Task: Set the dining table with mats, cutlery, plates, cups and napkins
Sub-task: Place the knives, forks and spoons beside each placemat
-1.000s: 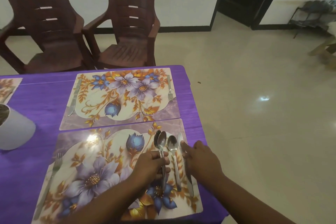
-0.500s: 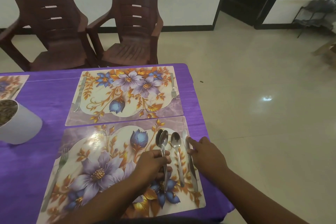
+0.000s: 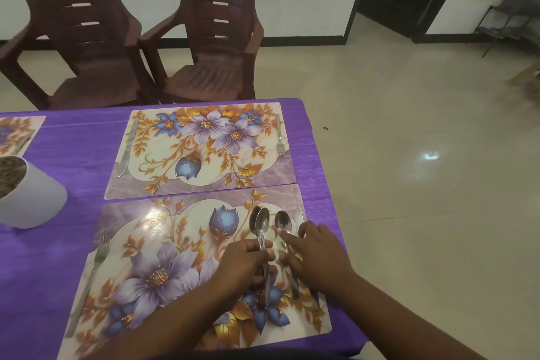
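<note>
Two floral mats lie on the purple table: a near mat (image 3: pixel 163 266) and a far mat (image 3: pixel 204 152). My left hand (image 3: pixel 245 263) grips the handles of two stacked spoons (image 3: pixel 261 223) over the near mat's right part. Beside them a single spoon (image 3: pixel 283 222) lies on the mat, and my right hand (image 3: pixel 318 254) rests on its handle with fingers spread. A knife (image 3: pixel 298 216) lies at the mat's right edge, mostly under that hand. A fork (image 3: pixel 98 260) lies on the near mat's left side. The far mat carries a knife (image 3: pixel 127 152) and a fork (image 3: pixel 279 137).
A white pot (image 3: pixel 32 199) with dark filling stands at the left. A third mat (image 3: pixel 17 131) shows at the far left edge. Two brown plastic chairs (image 3: pixel 210 47) stand behind the table. The table's right edge (image 3: pixel 321 161) drops to a tiled floor.
My right hand has shifted left from the knife onto the single spoon's handle. My left hand keeps its hold on the two spoons. The view has drifted slightly.
</note>
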